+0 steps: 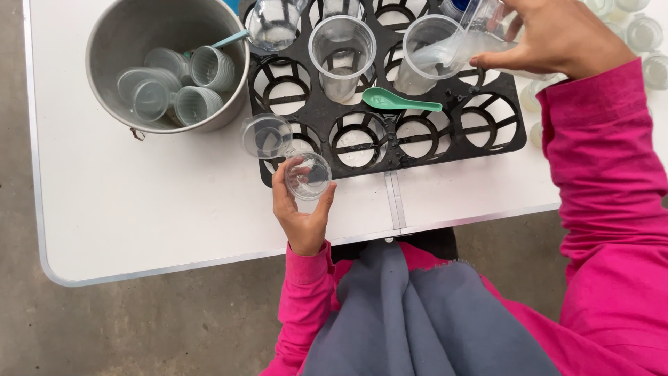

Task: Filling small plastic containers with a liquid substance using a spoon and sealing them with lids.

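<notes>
My left hand (300, 209) grips a small clear plastic cup (307, 175) at the near left corner of a black tray with round holes (390, 161). Another clear cup (266, 136) stands in the hole just behind it. My right hand (563, 36) holds a clear plastic bottle (473, 43) tilted sideways, its mouth over a clear cup (426, 49) that stands in the tray. Two more clear cups (341, 50) stand in the tray's back rows. A green plastic spoon (398, 103) lies across the tray.
A grey metal pot (111, 42) at the back left of the white table (139, 209) holds several clear cups lying on their sides and a blue-handled utensil. More clear cups (643, 35) stand at the table's right edge. Concrete floor lies beyond the table.
</notes>
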